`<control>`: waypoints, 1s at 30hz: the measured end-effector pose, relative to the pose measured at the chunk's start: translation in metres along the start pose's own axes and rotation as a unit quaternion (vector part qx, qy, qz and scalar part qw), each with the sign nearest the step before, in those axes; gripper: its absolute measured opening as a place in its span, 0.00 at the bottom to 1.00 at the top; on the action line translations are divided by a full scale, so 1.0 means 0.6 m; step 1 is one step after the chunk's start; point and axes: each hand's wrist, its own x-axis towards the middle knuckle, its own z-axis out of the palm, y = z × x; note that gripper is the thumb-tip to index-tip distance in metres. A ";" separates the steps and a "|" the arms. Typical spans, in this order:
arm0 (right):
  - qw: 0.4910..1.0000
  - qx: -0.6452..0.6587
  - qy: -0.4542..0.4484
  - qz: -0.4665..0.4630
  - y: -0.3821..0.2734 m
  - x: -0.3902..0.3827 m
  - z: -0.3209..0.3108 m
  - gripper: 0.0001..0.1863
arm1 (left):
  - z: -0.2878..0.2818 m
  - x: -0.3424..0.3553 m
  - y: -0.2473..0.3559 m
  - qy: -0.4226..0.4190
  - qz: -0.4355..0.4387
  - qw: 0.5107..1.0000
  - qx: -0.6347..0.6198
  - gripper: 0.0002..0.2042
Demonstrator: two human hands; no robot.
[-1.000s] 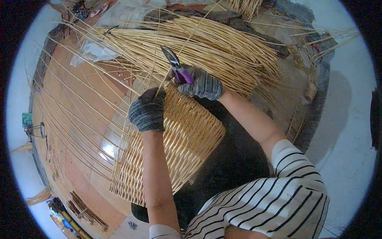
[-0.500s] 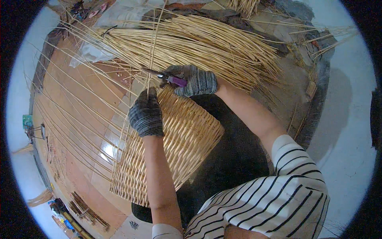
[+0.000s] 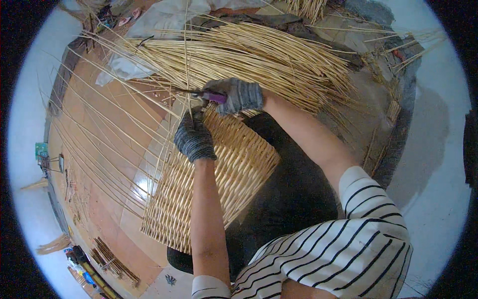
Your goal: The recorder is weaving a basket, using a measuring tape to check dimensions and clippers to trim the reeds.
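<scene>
A: Our right hand [image 3: 240, 94], in a grey knitted glove, is curled tight around the purple-handled cutting pliers [image 3: 211, 96], blades pointing left toward 1 thin pale upright willow rod [image 3: 187, 60]. Our left hand [image 3: 194, 138], gloved the same, is closed in a fist at the top edge of the weave, and it looks to be pinching that same rod just below the blades.

B: Largest thing first, then. The tall, pale woven wicker panel [image 3: 219, 174] lies across our lap, its upper rim right under both hands, loose stakes fanning out to the left over the orange floor [image 3: 99, 149].

A: Behind it lies the big bundle of straw-coloured willow rods [image 3: 259, 55], well apart from the cut.

B: So for this step we judge the trick is a firm pinch low on the rod, so it cannot whip when the blades bite.

A: And we should keep the blades close to the woven rim, square across the rod, so no long stub is left to snag.

B: We cannot tell whether the blades already touch the rod; they are too small to read here.

A: Then we squeeze slowly, with only 1 rod between them.
</scene>
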 end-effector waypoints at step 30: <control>0.871 -0.282 -0.017 -0.401 -0.064 -0.026 -0.017 0.17 | 0.003 -0.017 -0.001 -0.048 0.028 0.993 0.104 0.12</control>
